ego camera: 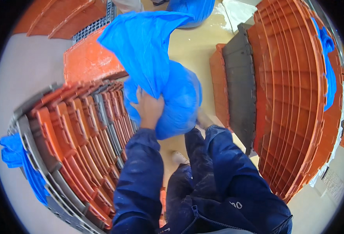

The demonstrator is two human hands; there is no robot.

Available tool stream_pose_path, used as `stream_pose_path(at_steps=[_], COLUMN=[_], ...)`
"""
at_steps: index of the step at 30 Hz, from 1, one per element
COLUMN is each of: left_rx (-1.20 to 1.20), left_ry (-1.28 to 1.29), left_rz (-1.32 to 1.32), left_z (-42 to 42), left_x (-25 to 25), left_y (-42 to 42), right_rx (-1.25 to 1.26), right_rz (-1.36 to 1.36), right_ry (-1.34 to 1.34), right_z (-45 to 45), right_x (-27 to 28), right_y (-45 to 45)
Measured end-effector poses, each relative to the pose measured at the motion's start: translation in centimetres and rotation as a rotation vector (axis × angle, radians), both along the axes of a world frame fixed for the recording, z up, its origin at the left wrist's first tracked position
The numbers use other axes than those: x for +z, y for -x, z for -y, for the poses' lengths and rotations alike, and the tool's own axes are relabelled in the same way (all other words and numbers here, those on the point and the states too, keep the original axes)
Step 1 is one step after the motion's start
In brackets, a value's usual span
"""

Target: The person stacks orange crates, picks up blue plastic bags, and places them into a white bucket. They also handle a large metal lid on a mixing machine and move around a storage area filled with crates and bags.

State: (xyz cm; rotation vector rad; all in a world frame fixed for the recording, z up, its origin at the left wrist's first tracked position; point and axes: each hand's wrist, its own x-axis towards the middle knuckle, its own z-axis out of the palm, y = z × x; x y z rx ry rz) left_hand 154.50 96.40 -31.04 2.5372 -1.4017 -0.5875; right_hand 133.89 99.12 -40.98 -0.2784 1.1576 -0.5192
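Observation:
A full blue plastic bag (179,96) hangs between my two hands in the middle of the view. Its loose, gathered top (142,46) spreads upward and to the left. My left hand (149,106) is closed around the gathered neck of the bag. My right hand (203,118) is at the bag's lower right side; its fingers are hidden behind the plastic, so its grip does not show.
Stacked orange and grey plastic crates (81,137) stand close on my left, others (291,96) on my right. An orange crate (93,58) lies ahead left. Another blue bag (199,13) rests on the floor ahead, near a person's light-clothed leg (129,5) and white powder.

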Motion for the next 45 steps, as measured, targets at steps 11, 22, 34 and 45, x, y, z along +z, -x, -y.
stream_pose_path(at_steps=[11, 22, 34, 45], left_rx=[0.310, 1.145, 0.454, -0.131], left_ry=[-0.170, 0.384, -0.436, 0.137], left_rz=[-1.239, -2.299, -1.782, -0.585], left_z=[-15.5, -48.1, -50.8, -51.6], left_x=[-6.5, -9.9, -16.7, -21.3], left_y=[2.2, 17.6, 22.2, 10.4], right_rx=[0.225, 0.150, 1.048, 1.581], right_rz=[-0.183, -0.149, -0.735, -0.658], right_ry=[-0.384, -0.110, 0.748, 0.701], right_z=[-33.2, -40.6, -20.7, -33.0], right_x=[2.2, -4.1, -3.3, -18.1], right_y=[11.0, 10.2, 12.0, 19.4])
